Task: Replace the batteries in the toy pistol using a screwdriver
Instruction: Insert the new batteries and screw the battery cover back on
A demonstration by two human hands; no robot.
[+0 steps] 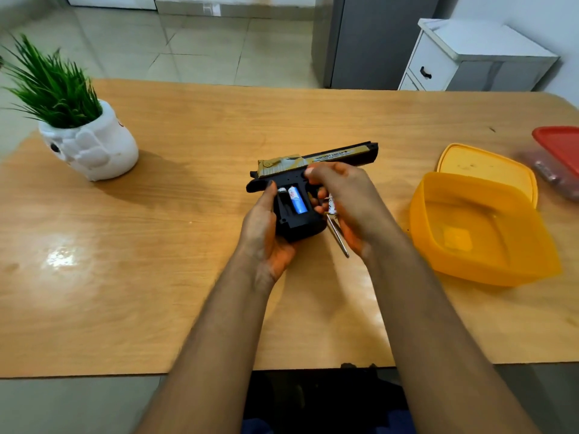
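Observation:
A black and gold toy pistol [329, 156] is held above the middle of the wooden table [188, 245], barrel pointing right. My left hand [266, 239] grips its handle from below. The battery compartment in the handle is uncovered, with a blue and white battery [297, 200] in the right slot; the left slot looks empty with a metal contact at its top. My right hand [347, 198] rests over the trigger area and holds a screwdriver [336, 230], whose metal shaft points down toward me.
An open orange plastic container [479, 233] stands at the right with its lid [488, 170] behind it. A red-lidded box [560, 155] sits at the far right edge. A white pot with a green plant [87, 142] stands at the left.

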